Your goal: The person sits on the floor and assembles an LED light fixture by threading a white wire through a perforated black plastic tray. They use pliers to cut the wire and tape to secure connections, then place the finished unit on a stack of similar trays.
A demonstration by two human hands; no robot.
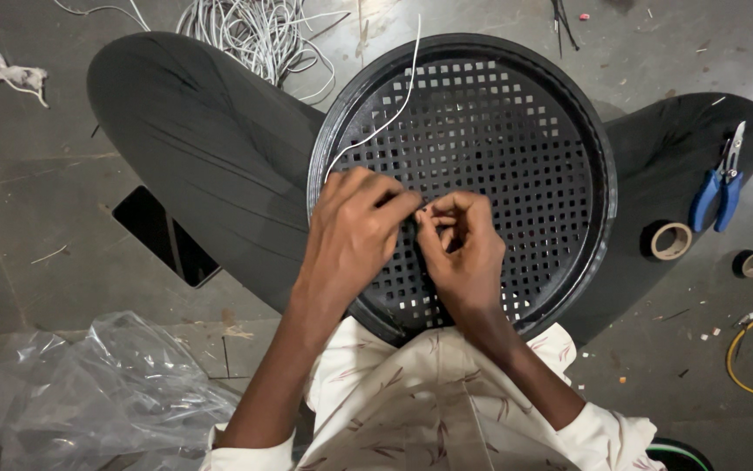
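Left hand pose: the left hand (354, 231) is held palm down over the lower left part of the grille, forearm running up from the lower left; its fingers are curled and pinched toward the right hand at the middle of the grille.
Left hand grip: a thin white wire (391, 112) is seen leading up from this hand; the fingers are closed on it, though the pinch point itself is hidden by the knuckles.
Right hand pose: the right hand (459, 249) is set just beside the left, fingertips meeting it, wrist bent back toward the body, fingers folded inward.
Right hand grip: the fingers are clenched together on something very small at the tips; what is pinched cannot be told.
Grille: a round black perforated grille (516, 113) with a raised rim and a grid of small square holes is rested on the lap, between the knees in black trousers (202, 139).
Wire path: the white wire is laid across the upper left of the grille and runs off past its top rim.
Floor, upper: a tangled bundle of white wire (254, 30) lies beyond the grille.
Floor, right: blue-handled pliers (718, 187) and a roll of tape (671, 241) are seen on the right, with a smaller roll (749, 263) close by.
Floor, lower left: a crumpled clear plastic bag (97, 392) is lying there.
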